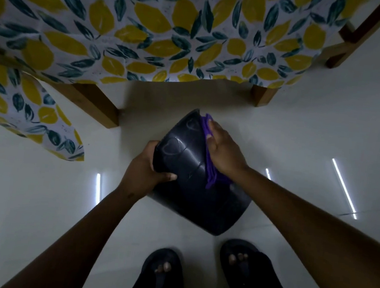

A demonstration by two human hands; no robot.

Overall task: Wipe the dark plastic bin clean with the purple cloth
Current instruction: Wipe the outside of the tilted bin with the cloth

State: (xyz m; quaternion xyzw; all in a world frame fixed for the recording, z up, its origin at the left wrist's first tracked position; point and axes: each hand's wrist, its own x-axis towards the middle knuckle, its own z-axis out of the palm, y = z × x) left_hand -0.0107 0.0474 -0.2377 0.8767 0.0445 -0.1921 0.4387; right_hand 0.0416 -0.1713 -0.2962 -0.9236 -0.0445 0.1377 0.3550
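The dark plastic bin (188, 167) is tilted on its side above the pale floor, its outer wall facing me. My left hand (146, 172) grips its left edge, thumb curled over the wall. My right hand (222, 148) presses the purple cloth (211, 175) against the bin's right side. The cloth shows above the fingers near the far end of the bin and hangs below the palm. The bin's inside is hidden from view.
A table with a lemon-print cloth (139, 23) fills the top of the view, with wooden legs (99, 105) (263, 95) close behind the bin. My feet in dark sandals (248, 260) stand just below the bin on the glossy tiled floor (34, 183).
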